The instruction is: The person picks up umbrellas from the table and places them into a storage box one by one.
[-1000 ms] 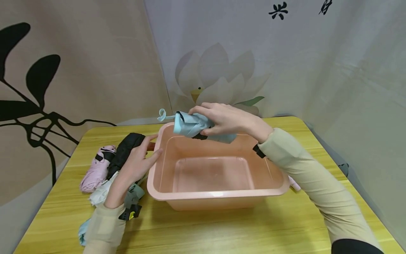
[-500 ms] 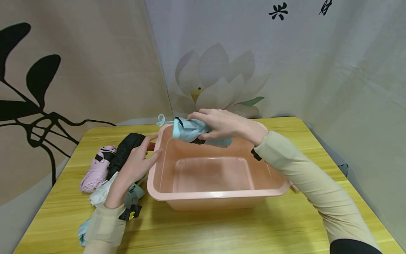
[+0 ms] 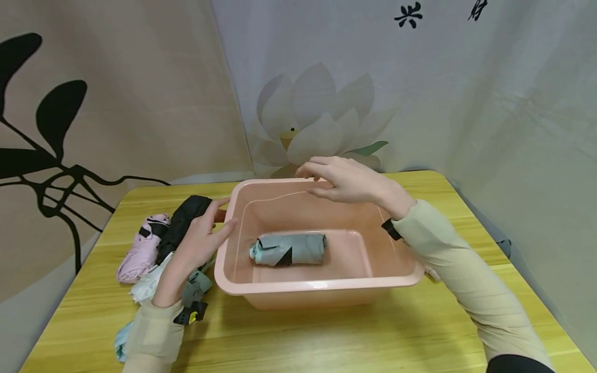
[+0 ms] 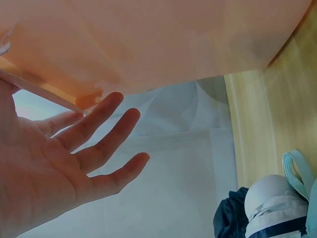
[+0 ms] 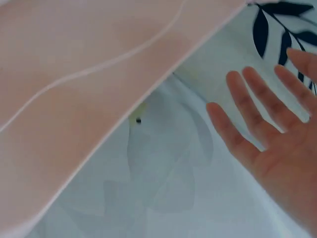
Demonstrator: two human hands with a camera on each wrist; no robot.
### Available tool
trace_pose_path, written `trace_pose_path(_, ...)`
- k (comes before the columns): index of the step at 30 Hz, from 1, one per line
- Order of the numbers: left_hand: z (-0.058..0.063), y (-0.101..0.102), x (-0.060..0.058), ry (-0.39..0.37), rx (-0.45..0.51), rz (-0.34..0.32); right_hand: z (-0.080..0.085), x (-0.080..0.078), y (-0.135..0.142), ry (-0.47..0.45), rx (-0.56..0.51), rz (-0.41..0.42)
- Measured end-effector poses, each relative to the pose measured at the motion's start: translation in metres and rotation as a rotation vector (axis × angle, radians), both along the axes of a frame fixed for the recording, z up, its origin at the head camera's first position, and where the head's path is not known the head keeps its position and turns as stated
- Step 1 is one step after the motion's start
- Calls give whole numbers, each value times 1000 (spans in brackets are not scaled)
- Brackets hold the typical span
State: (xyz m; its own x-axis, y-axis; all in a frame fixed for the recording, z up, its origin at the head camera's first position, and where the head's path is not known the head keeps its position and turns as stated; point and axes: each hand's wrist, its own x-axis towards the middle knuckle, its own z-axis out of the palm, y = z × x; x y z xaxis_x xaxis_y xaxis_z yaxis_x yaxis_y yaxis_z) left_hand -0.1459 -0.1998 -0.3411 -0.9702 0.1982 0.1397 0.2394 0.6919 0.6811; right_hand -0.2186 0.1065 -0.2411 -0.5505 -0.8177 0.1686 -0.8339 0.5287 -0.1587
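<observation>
A folded blue-grey umbrella (image 3: 298,249) with a black patch lies on its side on the floor of the peach plastic basin (image 3: 317,285), toward its left. Over the basin's far rim hovers my right hand (image 3: 347,178), holding nothing. In the right wrist view the right hand's fingers (image 5: 247,106) are spread apart, away from the basin's wall. My left hand (image 3: 202,238) rests at the basin's left rim, thumb on the rim. Its other fingers (image 4: 106,148) extend loosely outside the wall in the left wrist view.
Left of the basin lie a pink folded umbrella (image 3: 140,254), a black one (image 3: 186,223), a white bundle (image 3: 149,285) and a green one (image 3: 196,287). A light blue bundle (image 3: 122,342) sits by the left sleeve. A pale pink item (image 3: 431,273) shows beyond the basin's right end.
My right hand has let go of the umbrella, which has dropped into the basin. The right hand has shifted slightly right, fingers loosened; the left hand has stayed at the rim.
</observation>
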Motion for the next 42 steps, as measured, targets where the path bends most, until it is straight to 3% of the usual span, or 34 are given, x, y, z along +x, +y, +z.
trace_pose_path(4,0,0,0,1,5,-4,5,0,24,-50,-22,-61)
trace_pose_path(10,0,0,0,-1,18,-10,9,-1,54,-47,-53,-150)
trace_pose_path(15,0,0,1,-5,14,-4,1,-4,77,-78,-71,-232)
trace_pose_path(24,0,0,2,0,21,-11,-41,-8,131,-149,-113,-415)
trace_pose_path(29,0,0,2,3,34,-19,-66,-10,163,-146,-137,-468)
trace_pose_path(32,0,-1,2,3,38,-21,-83,-13,181,-152,-131,-493)
trace_pose_path(37,-1,-1,2,4,36,-19,-111,-13,207,-238,-90,-564)
trace_pose_path(42,0,-2,3,-2,50,-24,-128,-10,223,-312,-30,-599)
